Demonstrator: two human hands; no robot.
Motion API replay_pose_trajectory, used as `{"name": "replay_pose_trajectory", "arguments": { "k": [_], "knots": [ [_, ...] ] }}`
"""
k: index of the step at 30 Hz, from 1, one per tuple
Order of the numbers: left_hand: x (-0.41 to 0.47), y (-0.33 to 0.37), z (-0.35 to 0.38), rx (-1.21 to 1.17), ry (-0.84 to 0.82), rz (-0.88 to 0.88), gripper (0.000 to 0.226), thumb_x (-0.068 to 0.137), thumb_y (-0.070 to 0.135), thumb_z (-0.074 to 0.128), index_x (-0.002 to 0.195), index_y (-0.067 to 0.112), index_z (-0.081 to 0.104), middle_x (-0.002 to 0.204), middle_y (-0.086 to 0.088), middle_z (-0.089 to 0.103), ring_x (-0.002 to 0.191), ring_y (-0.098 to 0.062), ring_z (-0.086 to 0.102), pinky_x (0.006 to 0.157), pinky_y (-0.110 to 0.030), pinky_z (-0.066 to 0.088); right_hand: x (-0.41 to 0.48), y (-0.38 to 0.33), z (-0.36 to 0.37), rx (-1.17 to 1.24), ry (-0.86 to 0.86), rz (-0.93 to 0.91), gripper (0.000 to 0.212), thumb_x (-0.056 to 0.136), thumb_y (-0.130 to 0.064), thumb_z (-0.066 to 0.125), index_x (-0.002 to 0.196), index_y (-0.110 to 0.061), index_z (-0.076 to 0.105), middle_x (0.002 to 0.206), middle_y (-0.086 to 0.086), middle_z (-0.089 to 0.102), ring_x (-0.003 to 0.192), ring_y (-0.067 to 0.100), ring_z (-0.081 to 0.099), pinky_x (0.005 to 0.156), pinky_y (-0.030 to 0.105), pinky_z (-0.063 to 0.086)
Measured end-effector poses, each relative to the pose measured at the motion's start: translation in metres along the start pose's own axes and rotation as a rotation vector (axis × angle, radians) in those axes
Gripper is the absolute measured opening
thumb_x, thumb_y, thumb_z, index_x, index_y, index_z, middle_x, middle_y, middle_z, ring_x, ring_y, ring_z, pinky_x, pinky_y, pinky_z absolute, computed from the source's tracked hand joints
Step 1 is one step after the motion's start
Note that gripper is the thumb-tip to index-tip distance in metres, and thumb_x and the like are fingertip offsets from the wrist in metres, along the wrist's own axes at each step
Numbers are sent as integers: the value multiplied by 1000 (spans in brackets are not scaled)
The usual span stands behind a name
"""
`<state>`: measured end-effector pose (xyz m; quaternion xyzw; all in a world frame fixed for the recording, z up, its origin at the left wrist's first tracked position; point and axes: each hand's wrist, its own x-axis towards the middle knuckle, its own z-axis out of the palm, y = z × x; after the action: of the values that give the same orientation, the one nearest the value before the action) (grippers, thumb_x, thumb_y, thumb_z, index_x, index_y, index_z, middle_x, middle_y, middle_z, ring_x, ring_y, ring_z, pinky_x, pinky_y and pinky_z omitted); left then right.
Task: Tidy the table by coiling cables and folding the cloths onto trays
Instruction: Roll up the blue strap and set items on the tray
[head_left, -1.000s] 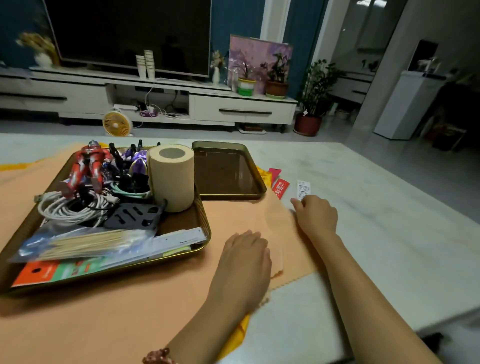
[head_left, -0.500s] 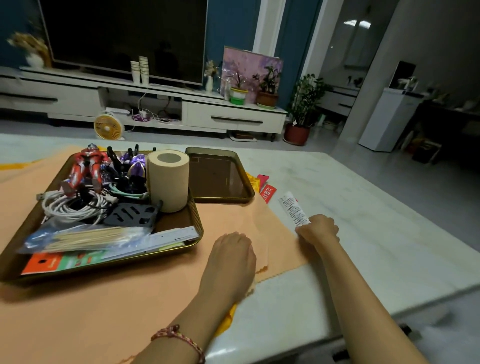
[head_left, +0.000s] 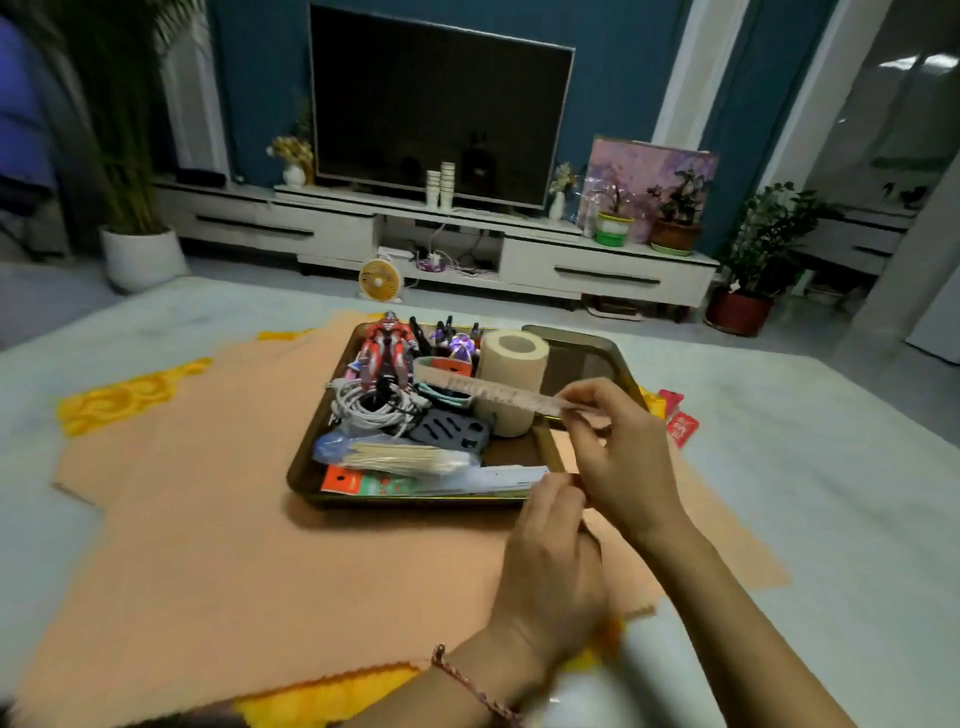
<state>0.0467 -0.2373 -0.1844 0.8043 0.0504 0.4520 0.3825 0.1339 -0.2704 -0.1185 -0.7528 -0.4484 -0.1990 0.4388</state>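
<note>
Holding the strip over the tray, right hand leading

You've got the strip (head_left: 488, 391) pinched at its right end in your right hand (head_left: 618, 457). Its long axis runs left and a bit away from you, crossing in front of the roll (head_left: 511, 384) above the full tray (head_left: 311, 475), so I'd guess the drop spot is down and left of that hand. It looks pale, flat and printed, but it's blurry. Your left hand (head_left: 550, 535) sits just under the right with fingers curled, and I can't tell if it grips anything. The cable (head_left: 369, 408) is coiled in the tray, and the cloth (head_left: 260, 545) lies unfolded under it.

Two trays (head_left: 306, 483) (head_left: 571, 333), two hands (head_left: 550, 561) (head_left: 618, 447), one strip (head_left: 493, 391).
</note>
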Motion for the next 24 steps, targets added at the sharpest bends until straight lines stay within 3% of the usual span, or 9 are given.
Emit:
{"name": "replay_pose_trajectory", "arguments": {
  "k": [2,4,6,10,13,16,19,22,24],
  "knots": [
    [-10,-6,-45,25,36,78,21,78,5,40,84,3,60,91,-7,58,90,-13,51,84,-20,43,-7,-4,17,-72,-105,-71,19,80,7,61,92,-5,69,89,8,70,84,29,63,75,39,50],
    [-11,-18,-90,111,116,96,20,77,3,40,83,6,59,89,-2,55,90,-8,50,84,-11,38,-13,-9,32,-140,-215,-135,22,74,11,64,88,-4,71,87,12,71,81,34,64,71,39,48],
    [-3,-37,-131,240,205,-28,19,78,0,43,87,8,58,91,-1,52,90,-8,47,82,-11,36,-16,-14,46,-171,-274,-205,26,66,13,67,84,-5,72,84,11,72,79,33,65,69,38,49],
    [11,-79,-176,442,184,-348,23,92,3,45,113,2,55,112,-11,54,107,-27,49,91,-33,39,-21,-12,59,-219,-403,-173,31,72,4,56,95,-10,72,103,4,71,102,24,59,87,31,37],
    [16,-97,-186,368,124,-548,33,97,15,44,127,3,49,129,-14,52,114,-23,49,90,-26,37,-26,-11,63,-166,-416,-138,28,75,-3,52,90,-10,73,107,-1,70,104,19,57,88,24,33],
    [19,-104,-183,315,76,-628,37,99,24,42,130,6,47,129,-11,54,107,-18,50,80,-22,35,-22,-10,59,26,-253,89,28,78,-8,48,88,-8,74,110,0,66,102,11,53,89,22,33],
    [27,-109,-179,199,103,-772,33,100,30,38,116,8,56,117,-12,61,93,-18,53,71,-27,36,-15,5,53,8,-11,392,27,86,-3,52,110,-8,65,120,9,56,110,22,52,93,30,40],
    [32,-113,-176,191,103,-823,36,100,32,34,95,8,60,101,-13,64,84,-22,54,62,-29,36,-13,19,52,-159,-126,655,36,97,-22,42,131,-10,47,135,15,44,114,27,51,81,28,42],
    [33,-113,-173,269,81,-829,40,101,33,31,94,6,60,100,-13,64,83,-21,52,58,-27,34,-13,26,56,-139,-262,715,37,100,-27,35,130,-8,47,132,17,50,109,27,54,74,26,42]
  ]
}}
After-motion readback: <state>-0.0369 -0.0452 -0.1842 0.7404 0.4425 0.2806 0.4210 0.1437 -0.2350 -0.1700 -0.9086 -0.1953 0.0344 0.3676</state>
